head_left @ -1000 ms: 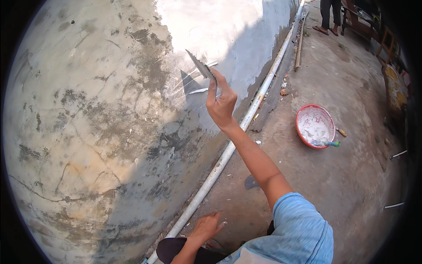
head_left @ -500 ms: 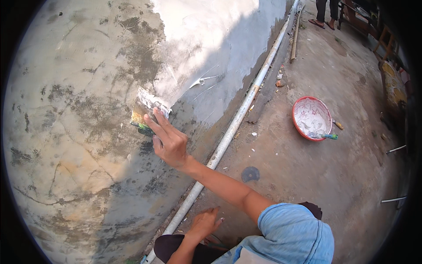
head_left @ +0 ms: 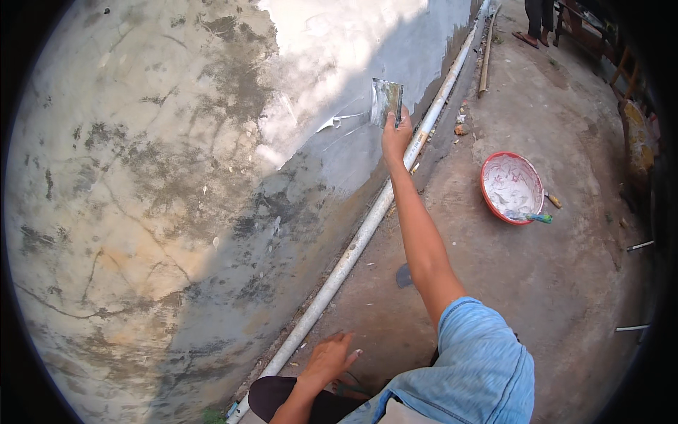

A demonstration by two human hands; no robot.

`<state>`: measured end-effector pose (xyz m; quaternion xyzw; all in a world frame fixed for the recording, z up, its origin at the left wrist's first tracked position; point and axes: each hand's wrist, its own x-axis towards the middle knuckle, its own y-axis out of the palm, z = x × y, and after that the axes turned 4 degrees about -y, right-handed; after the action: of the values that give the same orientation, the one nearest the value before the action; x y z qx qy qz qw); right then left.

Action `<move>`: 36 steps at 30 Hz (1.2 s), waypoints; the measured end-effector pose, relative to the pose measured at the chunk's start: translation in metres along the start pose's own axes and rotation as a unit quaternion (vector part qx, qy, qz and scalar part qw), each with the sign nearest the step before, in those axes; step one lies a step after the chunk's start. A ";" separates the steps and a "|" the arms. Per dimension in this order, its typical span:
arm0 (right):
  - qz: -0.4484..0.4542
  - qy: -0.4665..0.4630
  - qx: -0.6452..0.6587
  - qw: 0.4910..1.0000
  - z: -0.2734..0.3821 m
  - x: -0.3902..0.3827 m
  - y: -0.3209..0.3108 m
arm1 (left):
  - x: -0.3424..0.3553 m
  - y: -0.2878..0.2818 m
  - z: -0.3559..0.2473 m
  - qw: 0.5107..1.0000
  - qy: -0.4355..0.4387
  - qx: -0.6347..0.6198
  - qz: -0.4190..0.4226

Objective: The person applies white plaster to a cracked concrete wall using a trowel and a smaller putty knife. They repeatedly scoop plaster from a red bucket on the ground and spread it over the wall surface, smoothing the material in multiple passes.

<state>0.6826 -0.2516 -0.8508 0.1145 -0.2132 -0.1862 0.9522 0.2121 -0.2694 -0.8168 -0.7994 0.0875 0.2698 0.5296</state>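
Note:
My right hand (head_left: 397,140) grips a wide putty knife (head_left: 385,100), its putty-smeared blade held up against the wall (head_left: 141,184). Around the blade, the wall carries a coat of white putty (head_left: 332,49), with a raised ridge of putty (head_left: 337,123) just left of the knife. Lower and to the left, the wall is bare, with dark stains and cracks. My left hand (head_left: 329,362) hangs by my bent knee with its fingers loosely stretched out and nothing in it.
A white pipe (head_left: 360,244) runs along the foot of the wall. On the ground at right stands a red-rimmed basin (head_left: 510,187) of white putty, a green-handled tool (head_left: 538,218) across its rim. Another person's legs (head_left: 539,21) show at the far top right.
My right hand has swung the putty knife up and to the right, from the stained bare patch to the putty-coated part near the pipe. My left hand has stayed in place.

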 end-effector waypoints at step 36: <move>0.330 -0.154 0.118 0.924 0.124 -0.294 -0.066 | -0.044 -0.017 -0.012 0.998 0.030 -0.040 -0.030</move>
<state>0.3599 -0.2097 -0.8674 0.1186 -0.4034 0.1501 0.8948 0.1867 -0.2793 -0.7770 -0.8301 0.0687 0.2332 0.5018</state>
